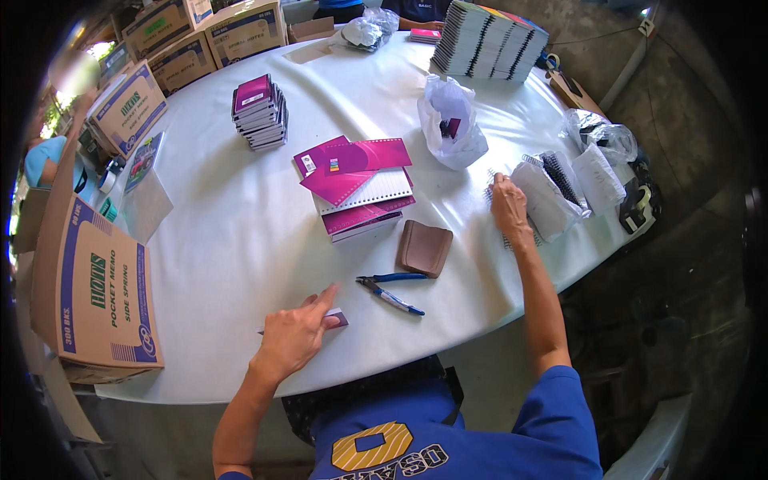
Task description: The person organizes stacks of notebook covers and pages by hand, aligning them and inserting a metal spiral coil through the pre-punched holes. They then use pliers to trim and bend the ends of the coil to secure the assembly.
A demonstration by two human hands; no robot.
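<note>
My left hand [294, 334] rests on the white table [232, 240] near its front edge, fingers on a small purple notepad [337, 318]. My right hand [508, 204] reaches far to the right and touches several loose spiral wire bindings [498, 192] lying on the table, beside a clear bag of black spirals [556, 188]. Whether it grips one I cannot tell. Between the hands lie blue-handled pliers [392, 288] and a brown wallet-like pouch [425, 248]. A stack of magenta notebook covers and punched white pages [356, 186] sits at mid-table.
A stack of small purple notepads [260, 112] stands at the back left. A white plastic bag [450, 124] and a row of spiral notebooks [490, 42] lie at the back. Cardboard boxes [100, 288] crowd the left edge. More plastic bags [600, 144] lie at the right.
</note>
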